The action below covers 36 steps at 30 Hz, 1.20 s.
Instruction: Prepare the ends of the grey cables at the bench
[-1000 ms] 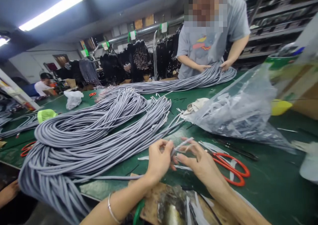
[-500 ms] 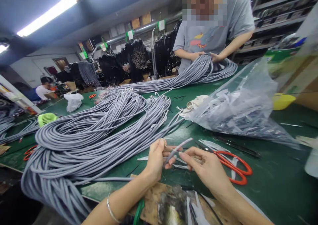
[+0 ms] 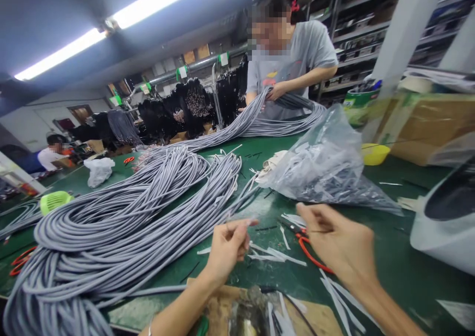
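Observation:
My left hand [image 3: 226, 247] is closed in a pinch on the end of a grey cable [image 3: 243, 221], whose tip is blurred just above my fingers. The cable trails back along the table edge toward a big coil of grey cables [image 3: 129, 217] on the green table [image 3: 389, 271]. My right hand [image 3: 337, 242] hovers a hand's width to the right, fingers curled together, above red-handled scissors [image 3: 309, 258]. Whether it holds anything I cannot make out. White offcut strips [image 3: 276, 253] lie between my hands.
A clear plastic bag of scraps [image 3: 322, 172] lies behind my right hand, a yellow bowl [image 3: 374, 153] beyond it. A white container [image 3: 445, 222] stands at the right. Across the table a person [image 3: 293, 64] lifts a cable bundle [image 3: 256, 116]. Cardboard [image 3: 222, 306] sits at the near edge.
My right hand has drawn away to the right from my left hand and now sits over the scissors. The person opposite has raised the cable bundle. My view has swung right.

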Tool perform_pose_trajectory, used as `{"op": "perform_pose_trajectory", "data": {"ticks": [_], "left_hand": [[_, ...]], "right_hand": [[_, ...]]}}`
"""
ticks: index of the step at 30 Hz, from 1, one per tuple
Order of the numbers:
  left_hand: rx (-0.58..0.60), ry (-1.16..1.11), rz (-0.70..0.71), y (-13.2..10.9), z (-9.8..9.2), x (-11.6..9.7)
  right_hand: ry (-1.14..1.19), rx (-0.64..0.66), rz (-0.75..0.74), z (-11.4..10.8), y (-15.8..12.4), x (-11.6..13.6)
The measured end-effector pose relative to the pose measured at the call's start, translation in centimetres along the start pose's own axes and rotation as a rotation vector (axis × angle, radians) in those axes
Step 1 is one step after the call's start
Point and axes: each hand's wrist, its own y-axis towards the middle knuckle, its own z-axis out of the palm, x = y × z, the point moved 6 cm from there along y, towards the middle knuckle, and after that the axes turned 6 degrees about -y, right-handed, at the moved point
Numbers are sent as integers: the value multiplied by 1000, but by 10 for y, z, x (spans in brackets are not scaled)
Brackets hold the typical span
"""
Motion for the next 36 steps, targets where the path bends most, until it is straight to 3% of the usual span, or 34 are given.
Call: {"op": "perform_pose_trajectory", "data": {"ticks": [2, 5, 9, 14, 20, 26, 33, 36], "left_hand": [[6, 49, 16, 1, 3, 2], [14, 151, 85, 0, 7, 1], [70, 295, 129, 0, 13, -2], [66, 562, 331, 4, 21, -27], [287, 664, 379, -12, 46, -35], [-62, 504, 311, -12, 22, -35], [-147, 360, 273, -13, 16, -23], [-145, 381, 248, -14, 15, -18]], "right_hand": [[182, 200, -56, 14, -6, 12], [386, 334, -92, 25, -15, 29], [440, 364, -103, 21, -13, 32], [418, 372, -147, 11, -8, 29], [383, 416, -86, 21, -12, 20], [375, 429, 92, 27, -18, 5], [449, 635, 59, 39, -52, 26], [468, 616, 108, 36, -57, 30]]}}
